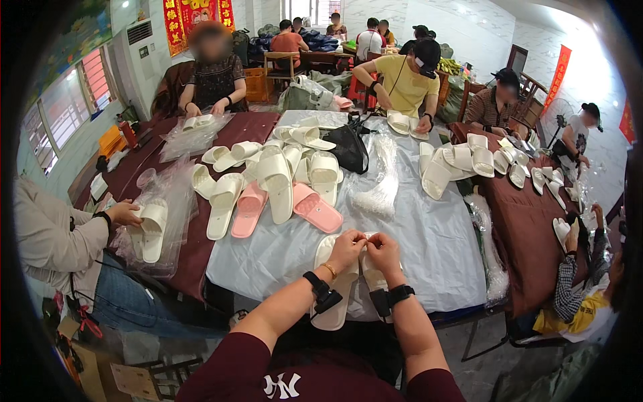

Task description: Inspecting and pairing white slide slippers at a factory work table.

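My left hand (347, 252) and my right hand (383, 254) meet at the near edge of the table, thumbs and fingertips pinched close together. Whatever they pinch is too small to make out. Beneath them lies a pair of white slippers: the left slipper (331, 309) is under my left hand and wrist, and the right slipper (368, 285) is partly covered by my right hand. Just beyond, a pink slipper (317, 209) and another pink slipper (248, 212) lie beside a heap of white slippers (273, 175). A bundle of clear thin strands (382, 179) rests ahead of my hands.
A pale plastic sheet (429, 248) covers the table. A black bag (349, 146) lies behind the heap. On the left, a person's hand (125, 213) holds a white slipper (154, 231) over clear plastic bags (175, 201). Several people handle slippers around the adjoining brown-covered tables (516, 234).
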The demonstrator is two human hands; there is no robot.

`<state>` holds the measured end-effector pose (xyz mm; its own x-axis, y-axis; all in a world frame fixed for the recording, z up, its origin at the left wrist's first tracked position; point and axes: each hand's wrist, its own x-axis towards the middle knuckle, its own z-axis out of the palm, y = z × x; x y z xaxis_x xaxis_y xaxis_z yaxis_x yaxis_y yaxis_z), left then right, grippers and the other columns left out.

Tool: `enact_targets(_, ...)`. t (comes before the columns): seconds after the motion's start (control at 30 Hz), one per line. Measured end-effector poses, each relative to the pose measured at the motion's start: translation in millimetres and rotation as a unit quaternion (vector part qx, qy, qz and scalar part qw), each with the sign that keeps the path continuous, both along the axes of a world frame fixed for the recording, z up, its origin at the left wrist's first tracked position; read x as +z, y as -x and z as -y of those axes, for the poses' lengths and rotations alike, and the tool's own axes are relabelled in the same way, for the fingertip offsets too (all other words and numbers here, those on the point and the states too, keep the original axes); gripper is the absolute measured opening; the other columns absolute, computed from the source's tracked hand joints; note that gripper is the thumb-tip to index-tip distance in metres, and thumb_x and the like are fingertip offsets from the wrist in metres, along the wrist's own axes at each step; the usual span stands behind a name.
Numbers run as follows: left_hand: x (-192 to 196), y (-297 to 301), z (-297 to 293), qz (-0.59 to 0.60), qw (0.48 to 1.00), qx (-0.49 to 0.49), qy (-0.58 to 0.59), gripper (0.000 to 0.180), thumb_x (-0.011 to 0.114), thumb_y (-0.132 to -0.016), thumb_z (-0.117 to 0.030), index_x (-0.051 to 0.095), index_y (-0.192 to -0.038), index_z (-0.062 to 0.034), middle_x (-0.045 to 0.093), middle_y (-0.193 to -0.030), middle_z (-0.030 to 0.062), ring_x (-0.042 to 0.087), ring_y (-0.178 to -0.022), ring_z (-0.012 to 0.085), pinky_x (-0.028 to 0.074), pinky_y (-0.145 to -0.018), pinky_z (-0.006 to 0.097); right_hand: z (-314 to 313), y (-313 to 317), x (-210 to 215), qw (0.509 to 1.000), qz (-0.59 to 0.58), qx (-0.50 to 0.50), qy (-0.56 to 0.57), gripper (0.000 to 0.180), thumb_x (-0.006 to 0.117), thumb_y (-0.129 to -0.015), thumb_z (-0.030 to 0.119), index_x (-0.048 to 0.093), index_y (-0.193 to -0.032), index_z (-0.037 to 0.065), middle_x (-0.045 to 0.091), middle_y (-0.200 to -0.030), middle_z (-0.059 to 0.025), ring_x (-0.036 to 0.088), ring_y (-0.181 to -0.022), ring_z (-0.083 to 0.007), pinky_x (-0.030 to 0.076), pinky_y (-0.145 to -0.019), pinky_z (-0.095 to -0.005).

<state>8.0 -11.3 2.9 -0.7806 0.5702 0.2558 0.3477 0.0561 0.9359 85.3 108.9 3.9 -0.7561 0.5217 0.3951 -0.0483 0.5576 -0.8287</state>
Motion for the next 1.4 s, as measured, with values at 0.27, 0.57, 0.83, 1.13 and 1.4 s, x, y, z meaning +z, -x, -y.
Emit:
enact_targets(0.27, -5, 0, 1, -0.042, 0.999, 0.007, 0.022, 0.012, 0.061, -0.082, -0.009, 0.063, -0.088, 0.001, 0.063, -0.087, 0.0144, 0.061, -0.078, 0.0246, 0.049, -0.07, 0.032, 4, -1, 2, 1.0, 0.01, 0.002, -0.013, 0.006, 0.061, -0.072, 0.007, 0.062, -0.075, 0.002, 0.059, -0.061, -0.0061, 0.055, -0.055, -0.0125, 0.044, -0.054, -0.0277)
enact_targets(0.57, -4, 0, 3, -0.059, 0.998, -0.004, -0.001, 0.013, 0.061, -0.081, -0.009, 0.063, -0.088, 0.0012, 0.062, -0.087, 0.0136, 0.061, -0.078, 0.0258, 0.048, -0.071, 0.033, 5, -2, 4, 0.999, 0.024, -0.007, -0.035, 0.007, 0.062, -0.071, 0.008, 0.059, -0.073, 0.002, 0.058, -0.062, -0.0074, 0.055, -0.056, -0.0155, 0.045, -0.055, -0.0293)
enact_targets(0.83, -5, -1, 1, -0.046, 0.999, 0.003, -0.004, 0.012, 0.06, -0.082, -0.008, 0.064, -0.089, 0.0015, 0.063, -0.088, 0.0132, 0.061, -0.079, 0.0232, 0.048, -0.07, 0.031, 8, -2, 8, 0.999, 0.012, -0.014, -0.05, 0.01, 0.064, -0.068, 0.01, 0.059, -0.071, 0.003, 0.059, -0.063, -0.0111, 0.058, -0.058, -0.0259, 0.046, -0.056, -0.0358)
enact_targets(1.13, -3, -2, 0, -0.071, 0.997, 0.004, -0.004, 0.012, 0.058, -0.081, -0.009, 0.062, -0.085, 0.0018, 0.061, -0.085, 0.0167, 0.06, -0.079, 0.0312, 0.048, -0.071, 0.037, 10, -1, 10, 0.994, 0.005, -0.025, -0.105, 0.009, 0.063, -0.066, 0.012, 0.058, -0.067, 0.005, 0.058, -0.063, -0.0113, 0.057, -0.06, -0.0289, 0.045, -0.057, -0.0397)
enact_targets(1.4, -15, 4, -4, -0.141, 0.99, -0.015, 0.021, 0.008, 0.053, -0.082, -0.006, 0.056, -0.085, 0.0002, 0.054, -0.089, 0.0168, 0.054, -0.088, 0.034, 0.045, -0.078, 0.038, 9, 0, 7, 0.987, -0.027, -0.003, -0.159, 0.01, 0.06, -0.065, 0.01, 0.054, -0.064, 0.003, 0.056, -0.064, -0.0126, 0.054, -0.065, -0.0334, 0.044, -0.062, -0.0425)
